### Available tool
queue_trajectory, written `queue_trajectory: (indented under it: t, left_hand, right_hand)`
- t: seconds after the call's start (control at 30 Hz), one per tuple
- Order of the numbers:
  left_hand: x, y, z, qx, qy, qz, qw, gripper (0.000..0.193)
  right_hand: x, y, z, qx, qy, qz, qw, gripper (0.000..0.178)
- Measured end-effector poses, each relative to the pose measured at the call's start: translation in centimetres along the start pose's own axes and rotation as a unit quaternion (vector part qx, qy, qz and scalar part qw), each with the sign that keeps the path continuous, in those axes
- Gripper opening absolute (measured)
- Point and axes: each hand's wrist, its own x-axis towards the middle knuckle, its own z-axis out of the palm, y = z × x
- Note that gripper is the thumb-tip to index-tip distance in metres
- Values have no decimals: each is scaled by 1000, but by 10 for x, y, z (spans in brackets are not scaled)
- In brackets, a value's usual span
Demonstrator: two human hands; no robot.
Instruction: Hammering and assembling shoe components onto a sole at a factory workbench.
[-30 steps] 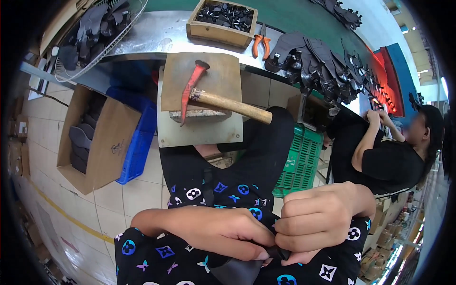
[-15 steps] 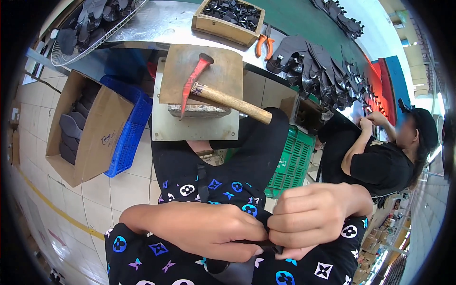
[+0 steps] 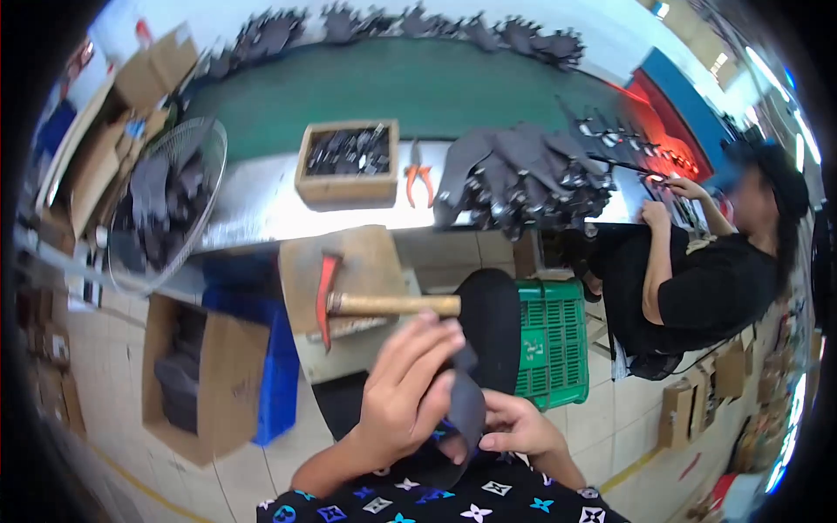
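Low in front of me, my left hand [image 3: 403, 394] has a curved dark grey shoe-upper-like piece [image 3: 469, 408] against its fingers and thumb. My right hand [image 3: 523, 427] grips the same piece from its right side, thumb at the near edge. Parts of both grips are hidden behind the piece. Just beyond my left fingertips lies a hammer [image 3: 392, 304] with a red head and wooden handle. It rests on a brown board [image 3: 301, 270] on top of a block stand over my lap.
On the metal bench stand a wooden box [image 3: 344, 192] of small black parts, orange-handled pliers [image 3: 418, 179] and a pile of grey pieces [image 3: 523, 174]. A wire basket [image 3: 218, 144], a carton [image 3: 235, 375] and a green crate [image 3: 554, 349] are nearby. A co-worker [image 3: 715, 288] sits at right.
My hands have moved up from my lap toward the hammer, bringing the grey piece into fuller sight. The view has shifted, showing more of the bench. The hammer still lies on the board.
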Motion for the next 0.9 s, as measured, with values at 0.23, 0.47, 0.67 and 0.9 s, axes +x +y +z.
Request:
queue_trajectory:
  t: [0.23, 0.47, 0.67, 0.9]
  left_hand:
    - [47, 5, 49, -72, -125, -54, 988, 69]
    - [32, 3, 66, -13, -192, -73, 979, 67]
    - [23, -3, 42, 20, -153, -118, 981, 61]
    - [18, 5, 18, 15, -122, -123, 985, 52]
  right_hand:
    - [-37, 26, -115, 54, 379, -294, 876, 29]
    - [-44, 51, -286, -526, 614, 161, 566, 49]
    - [26, -155, -255, -471, 595, -385, 525, 49]
    - [110, -254, -262, -732, 440, -189, 485, 51]
